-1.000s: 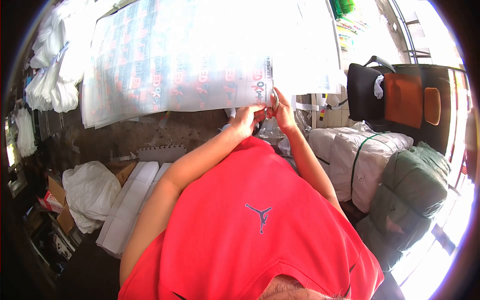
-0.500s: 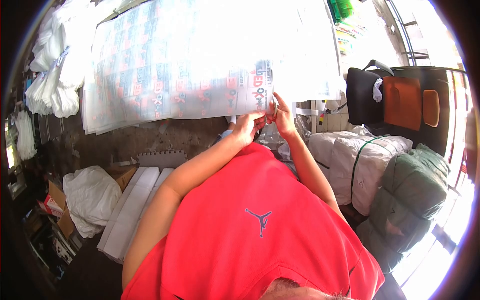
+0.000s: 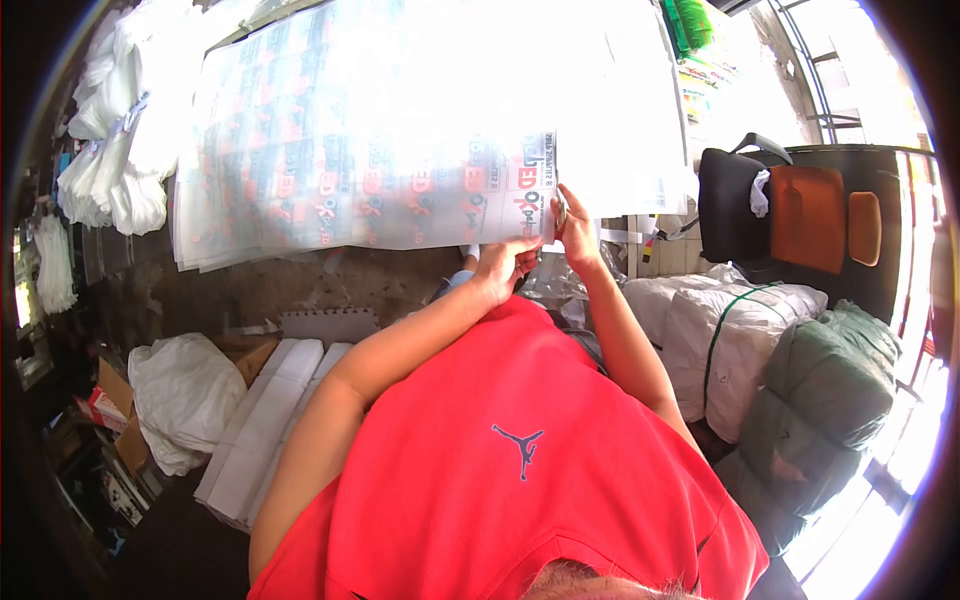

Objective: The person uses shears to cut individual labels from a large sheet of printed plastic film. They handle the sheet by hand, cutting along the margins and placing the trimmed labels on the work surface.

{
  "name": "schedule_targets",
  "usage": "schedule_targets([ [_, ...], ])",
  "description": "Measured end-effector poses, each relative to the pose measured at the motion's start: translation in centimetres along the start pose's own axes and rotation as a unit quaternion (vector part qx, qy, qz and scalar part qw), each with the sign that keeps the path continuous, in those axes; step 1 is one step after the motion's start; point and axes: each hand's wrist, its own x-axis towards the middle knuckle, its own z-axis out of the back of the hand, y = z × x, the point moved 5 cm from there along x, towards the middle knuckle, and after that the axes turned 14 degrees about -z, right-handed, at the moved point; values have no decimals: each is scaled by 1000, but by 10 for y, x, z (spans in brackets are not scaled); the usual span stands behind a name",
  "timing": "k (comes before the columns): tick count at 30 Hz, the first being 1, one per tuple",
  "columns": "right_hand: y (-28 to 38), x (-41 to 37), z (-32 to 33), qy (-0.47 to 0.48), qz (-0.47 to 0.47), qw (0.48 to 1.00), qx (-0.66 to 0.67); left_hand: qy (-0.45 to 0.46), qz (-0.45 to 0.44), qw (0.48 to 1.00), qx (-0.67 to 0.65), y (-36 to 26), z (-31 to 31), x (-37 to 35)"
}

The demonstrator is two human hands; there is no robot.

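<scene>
A wide translucent plastic sheet with rows of red and blue print lies over the table, its middle washed out by glare. My left hand has its fingers closed on the sheet's near edge, close to the printed corner. Just right of it, my right hand is closed round the handles of scissors, which lie beside the right edge of the print. The blades are hard to make out in the glare.
White bundled plastic hangs at the left. Below are a white sack and long white stacks. At the right stand an orange and black chair, a white wrapped bale and a green bale.
Both hands and the sheet's printed corner appear slightly further right and lower in view. The surroundings have shifted a little too. Both hands keep their hold.
</scene>
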Motion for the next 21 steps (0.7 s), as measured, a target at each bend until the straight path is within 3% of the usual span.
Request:
schedule_targets([
  [14,5,49,13,33,45,998,-9,7,16,1000,-3,-8,-5,-6],
  [21,39,80,7,17,61,998,-20,17,9,1000,5,-20,-8,-10],
])
